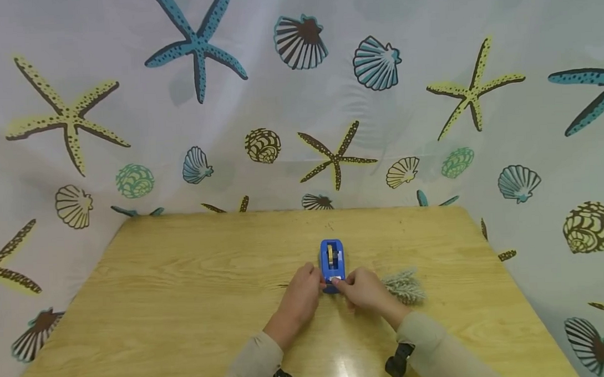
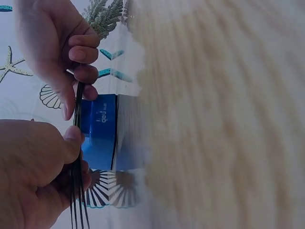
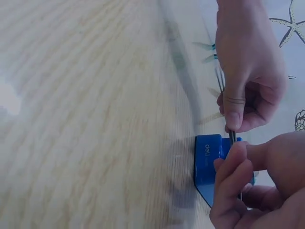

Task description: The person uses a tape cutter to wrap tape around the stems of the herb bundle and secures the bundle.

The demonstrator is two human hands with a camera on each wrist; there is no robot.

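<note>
A blue tape dispenser (image 1: 333,259) with a roll of tape in it stands on the table in front of both hands. Across its near end runs a bunch of thin dark stems (image 2: 78,191). Their grey-green leafy heads (image 1: 406,287) stick out to the right, past the right hand. The left hand (image 1: 302,293) pinches the stems between thumb and fingers, at the dispenser's left front corner. Opposite it, the right hand (image 1: 366,289) holds the same stems with curled fingers, its thumb over the dispenser's front. Whether a piece of tape is on the stems is hidden by the fingers.
The wooden table (image 1: 186,303) reaches back to a white cloth (image 1: 279,100) printed with starfish and shells. That cloth also hangs along the left and right sides. Dark straps with small black devices sit at both wrists.
</note>
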